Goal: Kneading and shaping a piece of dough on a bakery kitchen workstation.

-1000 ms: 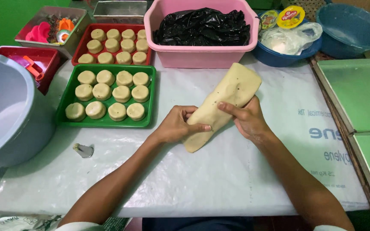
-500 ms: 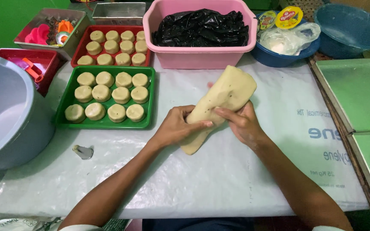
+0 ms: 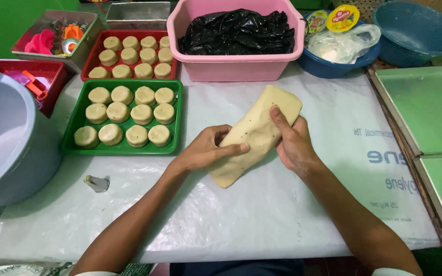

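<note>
Both hands, left and right, fingers clasping the dough slab. Soft, floppy, probably tearable. Best supported underneath, mid-length.

Bright, even overhead light fills the scene. The white plastic sheet shows soft crinkled glare below the dough slab, and only faint, short shadows fall beneath the left hand and right hand. The black bag in the pink tub glints. Focus is sharp at the dough; wide-angle bending curves the grey bucket at the left of it.
</note>
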